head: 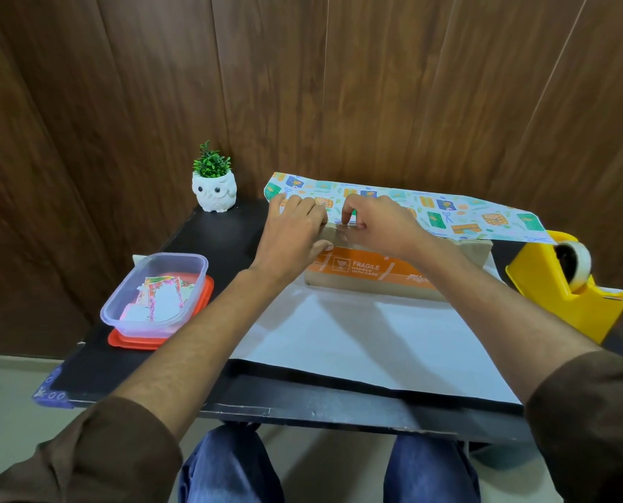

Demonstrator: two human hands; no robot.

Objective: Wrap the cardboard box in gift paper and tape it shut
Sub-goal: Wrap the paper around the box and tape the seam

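Left hand (295, 230) and right hand (379, 223) pinch patterned gift paper (448, 208) onto brown cardboard box (375, 285) marked "FRAGILE", on black counter (212, 234) before wood-panelled wall (375, 85)

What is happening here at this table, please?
A person is wrapping a cardboard box in gift paper. The far side of the paper is pulled over the box top; the near side lies flat on the table, white side up. The left hand holds the paper's edge on the box, and the fingers of the right hand pinch at the same edge. A yellow tape dispenser stands to the right. The front of the box is not yet covered.
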